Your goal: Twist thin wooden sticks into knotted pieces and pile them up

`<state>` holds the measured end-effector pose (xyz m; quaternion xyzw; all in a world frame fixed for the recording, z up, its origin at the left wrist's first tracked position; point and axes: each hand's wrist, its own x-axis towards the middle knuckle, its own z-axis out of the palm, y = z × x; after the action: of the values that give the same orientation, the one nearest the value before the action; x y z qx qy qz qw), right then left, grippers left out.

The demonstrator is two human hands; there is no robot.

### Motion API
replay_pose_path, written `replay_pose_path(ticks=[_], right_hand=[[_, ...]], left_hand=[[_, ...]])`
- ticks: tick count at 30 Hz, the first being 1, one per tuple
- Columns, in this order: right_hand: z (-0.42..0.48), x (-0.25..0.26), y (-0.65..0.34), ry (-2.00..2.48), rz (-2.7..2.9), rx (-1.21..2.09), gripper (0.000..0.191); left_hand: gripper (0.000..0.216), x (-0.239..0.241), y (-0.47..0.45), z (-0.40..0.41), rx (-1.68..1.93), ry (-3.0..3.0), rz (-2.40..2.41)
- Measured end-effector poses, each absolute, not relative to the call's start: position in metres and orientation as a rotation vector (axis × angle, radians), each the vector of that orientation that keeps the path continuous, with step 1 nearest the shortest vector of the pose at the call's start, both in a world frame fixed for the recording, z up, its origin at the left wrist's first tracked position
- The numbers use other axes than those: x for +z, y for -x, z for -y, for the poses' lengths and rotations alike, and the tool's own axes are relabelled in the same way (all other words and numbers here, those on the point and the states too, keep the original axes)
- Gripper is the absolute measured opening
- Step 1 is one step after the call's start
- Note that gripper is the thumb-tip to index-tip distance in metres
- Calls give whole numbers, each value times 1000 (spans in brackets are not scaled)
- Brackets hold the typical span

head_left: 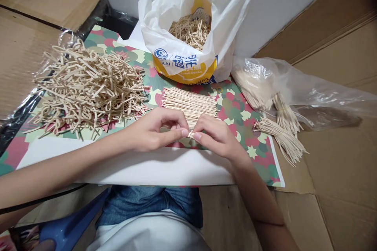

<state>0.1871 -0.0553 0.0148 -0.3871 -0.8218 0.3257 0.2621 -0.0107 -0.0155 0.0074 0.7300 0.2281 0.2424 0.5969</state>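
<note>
Two-handed, pinches strands (190, 134) near the front edge of the surface (176, 164) between left grip (160, 127) and right grip (215, 135), close-set, probably to control such thin stuff. Has row (190, 102) just beyond, apparently for reach; pile (91, 86) toward left edge. Finds room along front edge; meets bag (185, 57) at rear, bundles (281, 139) by right edge.

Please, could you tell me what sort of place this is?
Probably a small handwork corner, at home or in a workshop; I cannot tell which. A tangled pile of pale strips, a neat row of strips and tied bundles beside cardboard suggest it.
</note>
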Motion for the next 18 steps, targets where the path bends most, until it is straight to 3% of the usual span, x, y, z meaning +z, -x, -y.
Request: replay_pose_path(ticks=[18], right_hand=[[63,1,-181,1107,2154,701,20]], left_hand=[[17,-4,10,12,580,-1331,-734]])
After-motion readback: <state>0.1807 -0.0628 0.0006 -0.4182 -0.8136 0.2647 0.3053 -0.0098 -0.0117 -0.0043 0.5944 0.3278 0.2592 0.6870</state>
